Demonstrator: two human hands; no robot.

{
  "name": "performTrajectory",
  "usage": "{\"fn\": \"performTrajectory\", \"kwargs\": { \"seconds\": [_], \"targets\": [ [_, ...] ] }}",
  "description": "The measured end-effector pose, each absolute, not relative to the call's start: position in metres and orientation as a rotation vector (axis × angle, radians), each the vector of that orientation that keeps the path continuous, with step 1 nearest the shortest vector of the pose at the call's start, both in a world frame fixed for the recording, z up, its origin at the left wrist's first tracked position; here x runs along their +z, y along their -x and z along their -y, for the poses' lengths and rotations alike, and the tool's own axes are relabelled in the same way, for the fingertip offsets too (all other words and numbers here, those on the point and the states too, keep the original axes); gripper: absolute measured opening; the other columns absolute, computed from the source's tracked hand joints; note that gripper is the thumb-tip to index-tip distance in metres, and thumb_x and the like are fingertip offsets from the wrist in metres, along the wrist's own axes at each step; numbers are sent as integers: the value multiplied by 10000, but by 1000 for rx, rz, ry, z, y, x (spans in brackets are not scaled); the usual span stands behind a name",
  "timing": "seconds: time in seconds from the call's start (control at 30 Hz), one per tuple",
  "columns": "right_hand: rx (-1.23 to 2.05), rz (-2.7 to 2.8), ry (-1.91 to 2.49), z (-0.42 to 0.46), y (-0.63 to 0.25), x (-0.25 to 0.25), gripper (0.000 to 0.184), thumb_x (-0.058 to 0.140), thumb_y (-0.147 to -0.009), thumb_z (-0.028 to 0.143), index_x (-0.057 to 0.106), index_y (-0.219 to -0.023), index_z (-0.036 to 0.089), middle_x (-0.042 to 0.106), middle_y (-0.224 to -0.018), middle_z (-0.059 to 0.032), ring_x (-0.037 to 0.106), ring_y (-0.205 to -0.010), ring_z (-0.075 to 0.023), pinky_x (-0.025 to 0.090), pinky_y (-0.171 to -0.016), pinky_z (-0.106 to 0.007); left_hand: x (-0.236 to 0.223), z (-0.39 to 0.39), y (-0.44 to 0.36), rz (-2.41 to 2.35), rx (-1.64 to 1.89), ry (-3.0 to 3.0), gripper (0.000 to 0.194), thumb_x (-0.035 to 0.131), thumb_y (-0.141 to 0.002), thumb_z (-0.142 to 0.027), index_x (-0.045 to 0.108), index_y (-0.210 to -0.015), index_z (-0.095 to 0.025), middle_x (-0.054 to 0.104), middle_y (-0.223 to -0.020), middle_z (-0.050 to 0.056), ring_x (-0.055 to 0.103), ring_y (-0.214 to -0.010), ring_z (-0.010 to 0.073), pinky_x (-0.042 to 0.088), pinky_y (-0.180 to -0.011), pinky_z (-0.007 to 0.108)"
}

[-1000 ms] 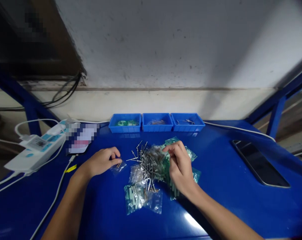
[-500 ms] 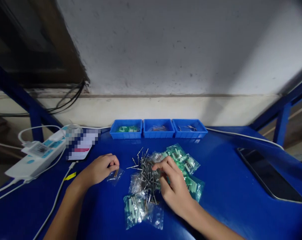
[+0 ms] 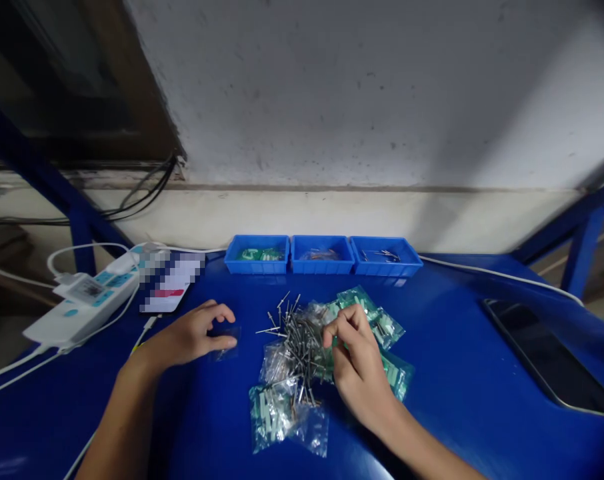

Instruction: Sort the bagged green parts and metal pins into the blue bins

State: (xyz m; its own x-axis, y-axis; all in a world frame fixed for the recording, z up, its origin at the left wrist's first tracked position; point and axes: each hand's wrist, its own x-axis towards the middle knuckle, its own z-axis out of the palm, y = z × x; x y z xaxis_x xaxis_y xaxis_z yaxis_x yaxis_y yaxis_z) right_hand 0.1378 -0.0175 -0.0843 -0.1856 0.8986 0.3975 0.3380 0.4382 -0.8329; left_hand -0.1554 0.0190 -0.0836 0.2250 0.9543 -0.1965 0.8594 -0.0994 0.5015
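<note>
Left of the pile of metal pins point(image 3: 298, 341), your left hand point(image 3: 199, 333) has thumb and fingers spread, the thumb over a small clear bag point(image 3: 226, 353) on the tabletop point(image 3: 447, 380). Your right hand point(image 3: 357, 350) curls beside the pile; whether its fingertips pinch anything, I cannot tell. Expect the bag to be light, limp and slick, so take it by an edge. The pins should be light, stiff and smooth; grasp one by its shank. You have one small bag by your left hand, too many pins to count, and overlapping green bags point(image 3: 399, 377) that defy counting. Beyond stand three blue bins point(image 3: 322, 267); two phones point(image 3: 547, 353) and one power strip point(image 3: 77, 313) lie outermost.
</note>
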Motion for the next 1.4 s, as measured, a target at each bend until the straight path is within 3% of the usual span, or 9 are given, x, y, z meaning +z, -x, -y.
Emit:
{"fn": "performTrajectory", "kwargs": {
  "seconds": [0.43, 0.63, 0.73, 0.83, 0.93, 1.07, 1.2, 1.4],
  "targets": [
    [863, 1784, 1076, 21, -135, -85, 250, 376, -737, 22, 522, -841, 196, 399, -976, -56, 480, -860, -188, 414, -637, -310, -91, -31, 143, -1660, 408, -2088, 162, 506, -810, -351, 466, -751, -205, 599, -810, 6, 552, -787, 171, 409, -731, 277],
    [829, 1836, 1056, 17, -133, -87, 184, 410, -814, 82, 544, -874, 193, 471, -921, -48, 496, -874, -191, 422, -734, -342, -83, -23, 99, -1555, 859, -1861, 269, 572, -812, -332, 328, -775, -224, 641, -769, -25, 616, -754, 146, 447, -684, 256],
    [912, 1800, 1094, 15, -130, -89, 129, 464, -865, 198, 533, -974, 204, 518, -832, -24, 508, -775, -173, 404, -674, -313, -81, -10, 68, -1448, 1043, -1831, 244, 617, -795, -297, 409, -902, -225, 683, -788, -14, 648, -785, 156, 477, -747, 280],
    [1153, 1594, 1087, 13, -128, -88, 199, 458, -904, 367, 525, -1008, 211, 501, -715, 15, 484, -647, -139, 379, -600, -273, -79, 4, 44, -1275, 1096, -1984, 51, 584, -823, -230, 537, -819, -209, 694, -825, 16, 650, -807, 161, 500, -743, 279],
    [1428, 1295, 999, 10, -127, -83, 282, 445, -898, 468, 548, -911, 206, 485, -701, 20, 467, -615, -118, 376, -584, -255, -78, 12, 35, -1062, 1168, -2206, 166, 511, -836, -119, 597, -720, -202, 691, -931, 47, 623, -901, 180, 506, -789, 320],
    [1701, 1034, 862, 6, -129, -79, 297, 647, -764, 435, 602, -939, 200, 501, -676, 23, 474, -587, -117, 376, -582, -264, -79, 13, 38, -993, 1109, -2335, 303, 448, -805, -32, 665, -708, -218, 639, -1122, 55, 531, -1088, 228, 482, -884, 401],
    [1634, 1006, 835, 4, -132, -82, 348, 713, -706, 398, 646, -982, 197, 499, -628, 33, 475, -585, -116, 380, -598, -270, -78, 14, 43, -1073, 994, -2323, 374, 453, -758, 12, 705, -684, -253, 442, -1356, 5, 379, -1252, 268, 442, -947, 409],
    [1405, 1197, 1101, 1, -133, -88, 327, 629, -756, 457, 656, -912, 172, 586, -704, -24, 515, -620, -150, 408, -587, -281, -80, 11, 43, -1265, 839, -2269, 382, 412, -804, -20, 687, -841, -281, 286, -1437, -16, 266, -1331, 269, 357, -1035, 479]
  ]
}}
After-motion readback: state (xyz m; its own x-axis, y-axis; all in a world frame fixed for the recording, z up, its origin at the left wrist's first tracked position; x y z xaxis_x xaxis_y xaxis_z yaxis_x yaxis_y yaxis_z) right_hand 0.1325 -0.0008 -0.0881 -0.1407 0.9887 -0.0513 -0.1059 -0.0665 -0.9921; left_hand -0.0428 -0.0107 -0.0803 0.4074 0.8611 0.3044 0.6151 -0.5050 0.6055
